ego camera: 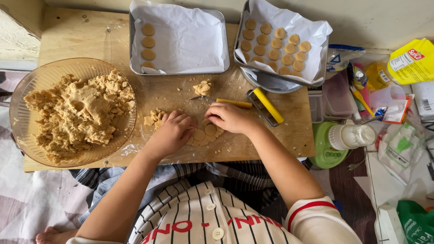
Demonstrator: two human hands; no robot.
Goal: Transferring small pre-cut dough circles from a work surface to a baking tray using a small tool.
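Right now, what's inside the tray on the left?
The left tray holds white paper with four round dough discs in a column down its left side. The paper covers the tray's bottom, so that is hidden.

Two hands are in view: left hand (pixel 169 134) and right hand (pixel 230 117). Two paper-lined metal trays are present. The left tray (pixel 134 45) holds four dough rounds; the right tray (pixel 239 49) holds roughly nineteen, some partly hidden at the paper edge. One glass bowl (pixel 27 83) of dough. One wooden board (pixel 90 36). One yellow-handled roller (pixel 267 105).
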